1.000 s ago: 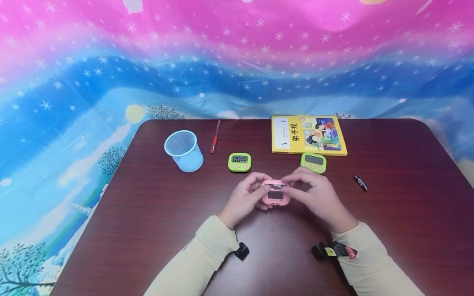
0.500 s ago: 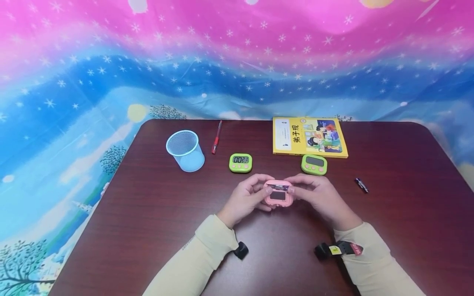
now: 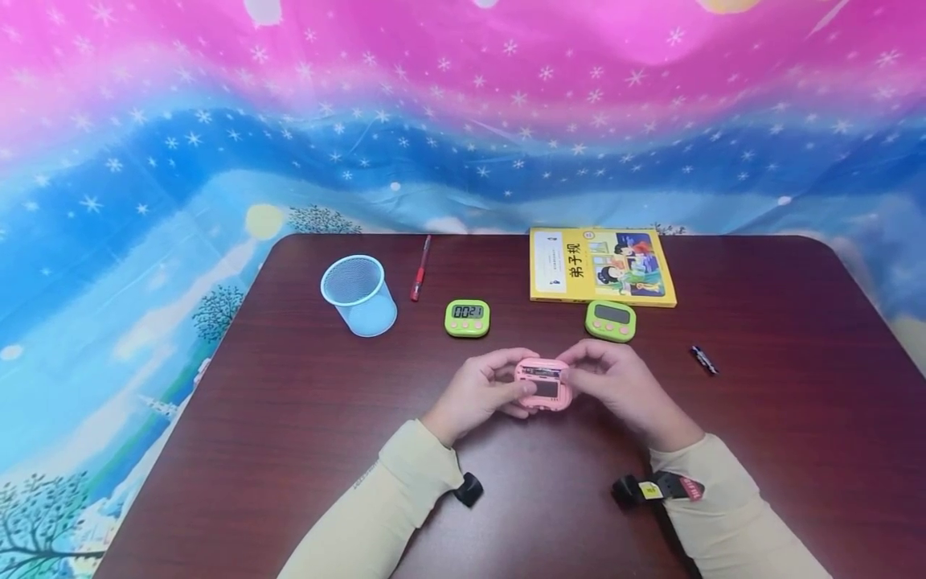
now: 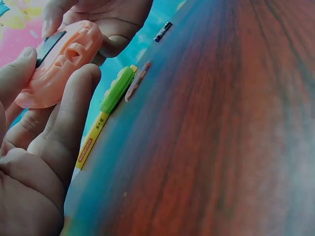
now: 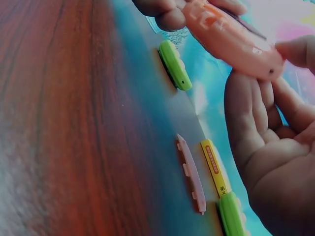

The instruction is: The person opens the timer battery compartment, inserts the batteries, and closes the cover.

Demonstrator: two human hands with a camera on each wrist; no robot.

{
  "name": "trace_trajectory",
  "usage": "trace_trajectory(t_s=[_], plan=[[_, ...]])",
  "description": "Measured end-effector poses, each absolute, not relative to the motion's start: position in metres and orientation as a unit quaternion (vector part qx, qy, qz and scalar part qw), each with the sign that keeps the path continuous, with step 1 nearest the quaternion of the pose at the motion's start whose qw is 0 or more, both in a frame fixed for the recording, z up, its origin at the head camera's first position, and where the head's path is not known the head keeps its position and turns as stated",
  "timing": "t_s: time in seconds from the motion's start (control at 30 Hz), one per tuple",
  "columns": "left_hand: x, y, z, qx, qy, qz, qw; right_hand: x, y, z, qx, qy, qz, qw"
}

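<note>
Both hands hold a pink timer (image 3: pixel 553 404) over the table, its back with a dark patch turned up. A battery (image 3: pixel 541 372) lies in the uncovered slot along the timer's far edge. My left hand (image 3: pixel 481 392) grips the left side, thumb on the back beside the dark patch and fingers beneath. At the right side my right hand (image 3: pixel 631 388) pinches the timer, its thumb close to the slot's end. Below the hands, a thin pink battery cover (image 5: pixel 192 176) rests on the table in the right wrist view; the right hand hides it in the head view.
Beyond the hands stand two green timers, one (image 3: pixel 467 319) reading 00:21 and one (image 3: pixel 611 321) with a blank screen. A yellow book (image 3: pixel 603 267), red pen (image 3: pixel 420 269) and blue mesh pen cup (image 3: pixel 372 312) are farther back. Another battery (image 3: pixel 704 360) lies at right.
The pink timer has tipped so its slot shows more fully. My left thumb has slid from the slot down toward the dark patch; my right fingers have drawn back to the right edge.
</note>
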State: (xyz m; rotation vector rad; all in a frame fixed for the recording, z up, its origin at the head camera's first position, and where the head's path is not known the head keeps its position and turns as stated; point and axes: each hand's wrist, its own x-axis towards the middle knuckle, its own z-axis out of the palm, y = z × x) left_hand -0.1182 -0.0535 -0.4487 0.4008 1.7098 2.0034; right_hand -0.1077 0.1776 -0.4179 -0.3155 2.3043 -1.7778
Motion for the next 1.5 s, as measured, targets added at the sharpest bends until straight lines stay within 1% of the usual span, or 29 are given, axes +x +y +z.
trace_trajectory(t_s=[0.23, 0.43, 0.57, 0.7, 0.93, 1.5], plan=[[-0.118, -0.053, -0.449, 0.149, 0.641, 0.718, 0.226, -0.106, 0.172, -0.415, -0.077, 0.842, -0.528, 0.076], [-0.121, -0.052, -0.451, 0.146, 0.641, 0.722, 0.217, -0.109, 0.177, -0.414, -0.1, 0.868, -0.484, 0.058], [-0.121, -0.052, -0.451, 0.147, 0.639, 0.723, 0.22, -0.11, 0.186, -0.412, -0.122, 0.877, -0.46, 0.071], [-0.121, -0.052, -0.45, 0.139, 0.64, 0.724, 0.216, -0.112, 0.194, -0.41, -0.113, 0.883, -0.448, 0.085], [-0.122, -0.054, -0.45, 0.128, 0.642, 0.725, 0.213, -0.117, 0.206, -0.414, -0.12, 0.921, -0.365, 0.062], [-0.123, -0.055, -0.45, 0.131, 0.645, 0.722, 0.21, -0.126, 0.213, -0.426, -0.112, 0.941, -0.302, 0.109]])
